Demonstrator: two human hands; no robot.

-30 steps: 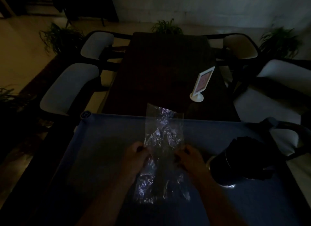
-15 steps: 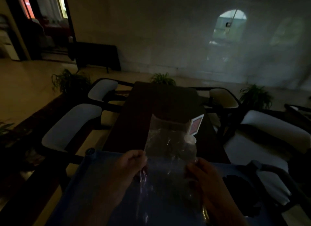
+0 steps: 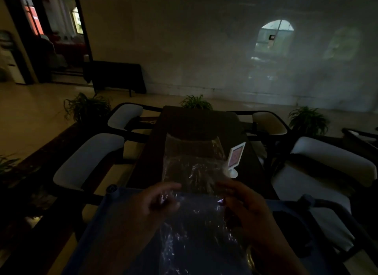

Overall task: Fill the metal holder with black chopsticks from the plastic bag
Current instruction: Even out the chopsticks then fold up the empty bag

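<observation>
Two hands are counted, a left hand (image 3: 155, 201) and a right hand (image 3: 245, 205), along with one plastic bag (image 3: 194, 172). Four chairs (image 3: 90, 158) (image 3: 124, 116) (image 3: 268, 121) (image 3: 331, 162) are seen, four potted plants (image 3: 88, 109) (image 3: 196, 103) (image 3: 308, 120) (image 3: 7, 162), one sign stand (image 3: 235, 158) and one dark tabletop (image 3: 151, 152). The chopsticks cannot be counted in the dimness.

Motion blur smeared the left hand (image 3: 155, 204) and right hand (image 3: 244, 206) at lower centre. The plastic bag (image 3: 192, 172) ran off the bottom edge, its contents too dark to tell.
</observation>
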